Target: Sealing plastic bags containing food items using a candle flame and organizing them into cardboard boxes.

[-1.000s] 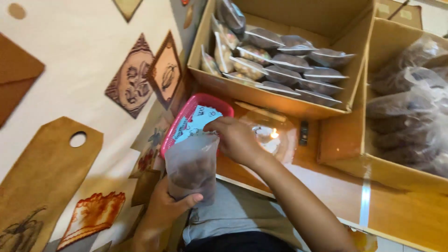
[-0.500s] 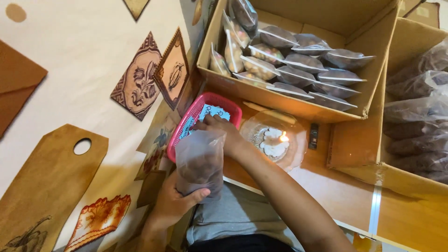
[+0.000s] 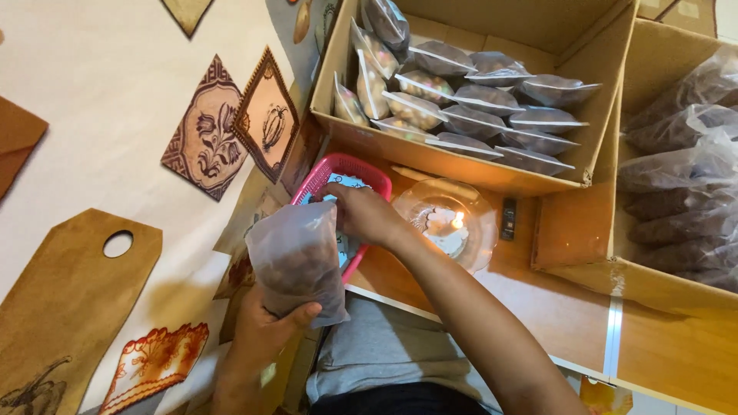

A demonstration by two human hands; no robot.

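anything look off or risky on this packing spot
One thing: a lit candle burns in the glass dish beside the cardboard box of plastic bags, close to the right hand. Nothing looks spilled or torn.

We see a clear plastic bag (image 3: 296,261) of dark brown pieces at seven o'clock. At ten o'clock from it, white-and-blue paper labels (image 3: 344,184) lie in a pink basket (image 3: 311,180). At twelve o'clock an open cardboard box (image 3: 461,157) holds rows of sealed clear packets (image 3: 492,115). At three o'clock a second carton (image 3: 584,230) holds larger dark-filled bags (image 3: 676,184).
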